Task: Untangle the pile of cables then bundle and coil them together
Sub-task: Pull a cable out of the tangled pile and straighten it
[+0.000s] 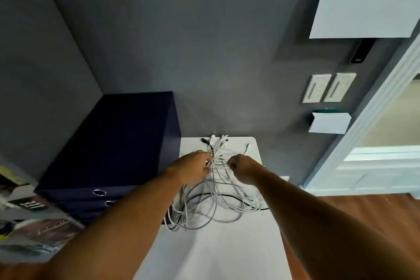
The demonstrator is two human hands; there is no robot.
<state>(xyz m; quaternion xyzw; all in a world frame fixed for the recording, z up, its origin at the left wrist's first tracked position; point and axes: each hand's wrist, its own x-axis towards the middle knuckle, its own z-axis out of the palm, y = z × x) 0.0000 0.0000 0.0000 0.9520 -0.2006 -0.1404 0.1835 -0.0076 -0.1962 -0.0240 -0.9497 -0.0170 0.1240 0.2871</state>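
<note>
Tangled white and black cables (pixel 216 208) heaped toward the far edge of the white table (pixel 227 257), beside stacked navy binders (pixel 113 143); left hand (pixel 196 166) gripping gathered plug ends, right hand (pixel 242 166) fisted around neighbouring strands.

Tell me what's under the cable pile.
The cable pile lies on the white table. The left hand and right hand grip its far strands. Anything small beneath the tangle is hidden.

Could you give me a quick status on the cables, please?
Left hand gripping cables near the plugs. Right hand pinching a strand. Loops tangled on white table. Binders alongside, clear of work.
</note>
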